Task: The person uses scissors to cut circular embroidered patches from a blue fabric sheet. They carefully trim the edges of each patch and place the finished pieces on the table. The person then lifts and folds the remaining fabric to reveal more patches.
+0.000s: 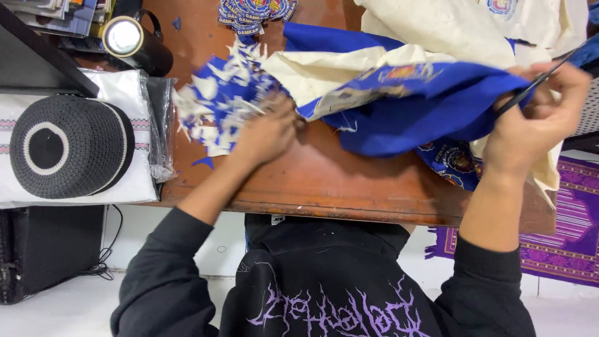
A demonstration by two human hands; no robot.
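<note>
Gripping a fold of blue cloth [412,112] at the right side of the tabletop [324,181], the right hand [530,125] is closed around the fabric's edge and also pinches a thin dark tool [536,81], seemingly a slim blade or scissor arm, though its tip is hidden in the folds. The left hand [268,131] rests with curled fingers on a heap of blue and white scraps [218,106] at the left; whether it pinches any of them I cannot tell.

The cloth spreads from the middle of the tabletop to its right edge, with a cream backing layer [324,75] showing where it is turned over and an embroidered emblem [405,72] on top. It looks light, soft and limp, sagging and creasing wherever it is unsupported, so it likely needs holding at a hem or a bunched fold, kept taut between both hands. The stitched emblem area is probably the stiffest spot. The scraps appear featherlight and easily scattered.

Further embroidered patches [256,12] lie at the far edge, a black knitted cap [68,146] sits on folded white cloth at the left, and a purple mat [568,218] covers the floor at the right.
</note>
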